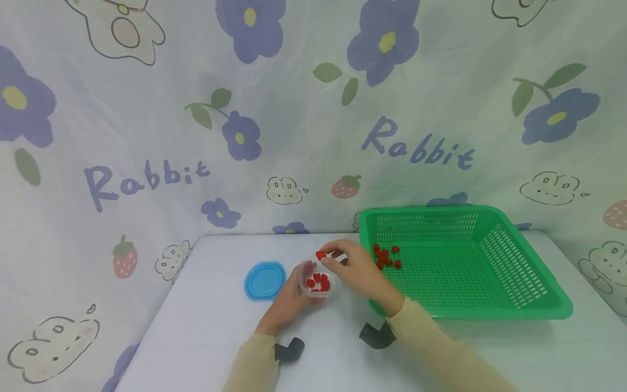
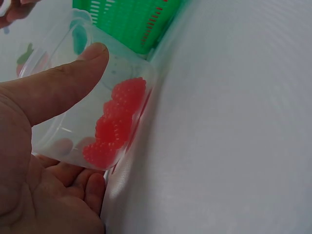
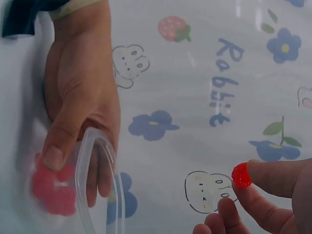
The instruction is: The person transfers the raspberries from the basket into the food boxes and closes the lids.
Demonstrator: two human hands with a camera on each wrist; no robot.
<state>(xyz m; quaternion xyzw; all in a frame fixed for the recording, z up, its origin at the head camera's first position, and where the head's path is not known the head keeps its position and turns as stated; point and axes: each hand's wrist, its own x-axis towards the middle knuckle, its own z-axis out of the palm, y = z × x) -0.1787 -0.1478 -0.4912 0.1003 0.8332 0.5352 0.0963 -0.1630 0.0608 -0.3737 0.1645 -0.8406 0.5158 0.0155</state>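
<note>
My left hand [image 1: 288,304] grips a clear plastic container [image 2: 73,122], thumb on one side and fingers curled round the other. Several red raspberries [image 2: 117,122] lie at its bottom. Over the container's rim, my right hand [image 1: 360,272] pinches a single raspberry [image 3: 242,175] between thumb and fingertip. That berry is apart from the container. A blue lid [image 1: 265,281] lies on the table to the left of my left hand.
A green plastic basket [image 1: 519,296] stands on the right of the white table [image 1: 196,326]. Several more raspberries [image 1: 384,255] sit in its left end. Behind the table hangs a printed curtain [image 1: 303,136] with flowers and rabbits.
</note>
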